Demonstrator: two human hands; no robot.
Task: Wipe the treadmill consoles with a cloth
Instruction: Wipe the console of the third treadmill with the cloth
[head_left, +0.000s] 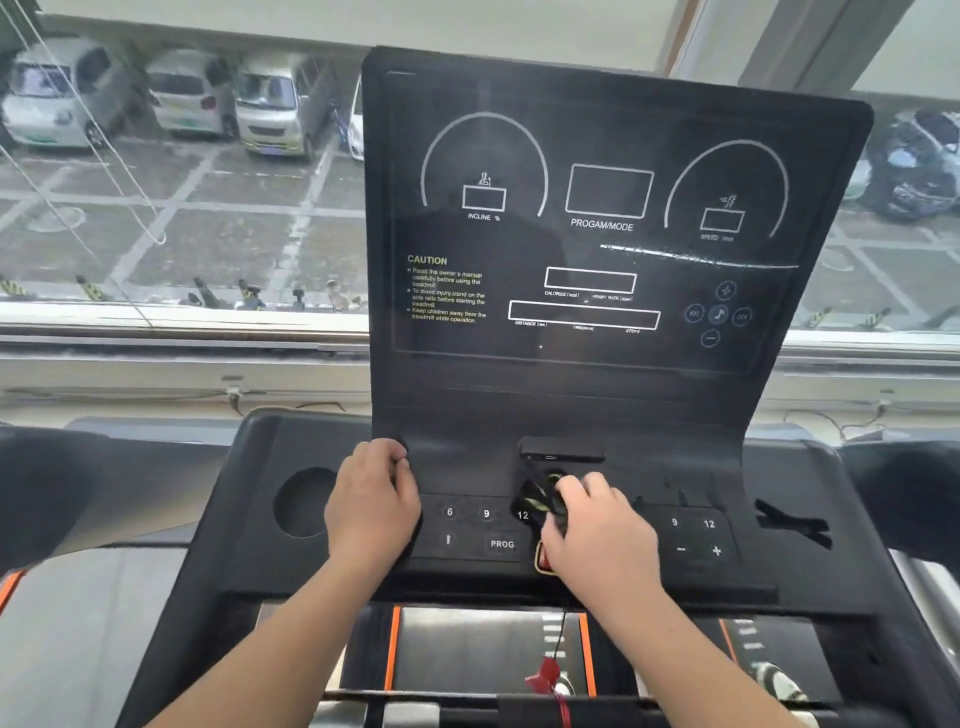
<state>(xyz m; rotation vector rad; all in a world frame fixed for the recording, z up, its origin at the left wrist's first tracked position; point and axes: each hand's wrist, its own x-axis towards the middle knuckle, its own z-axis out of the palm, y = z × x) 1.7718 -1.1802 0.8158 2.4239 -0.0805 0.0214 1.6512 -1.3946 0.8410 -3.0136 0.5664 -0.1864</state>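
Note:
The black treadmill console (613, 249) stands upright in front of me, its screen dark with white markings. Below it lies the button panel (488, 530) with numbers and a PROG key. My right hand (597, 530) grips a bunched dark cloth (537, 499) with light streaks and presses it on the middle of the panel, above the red safety key (543, 561). My left hand (371, 504) rests with curled fingers on the panel's left end, at the lower left corner of the screen part; it holds nothing that I can see.
A round cup holder (304, 501) sits left of my left hand. A black clip-like object (792, 525) lies on the right of the console deck. A red safety cord (550, 675) hangs below. Behind the console is a window (182, 171) over a car park.

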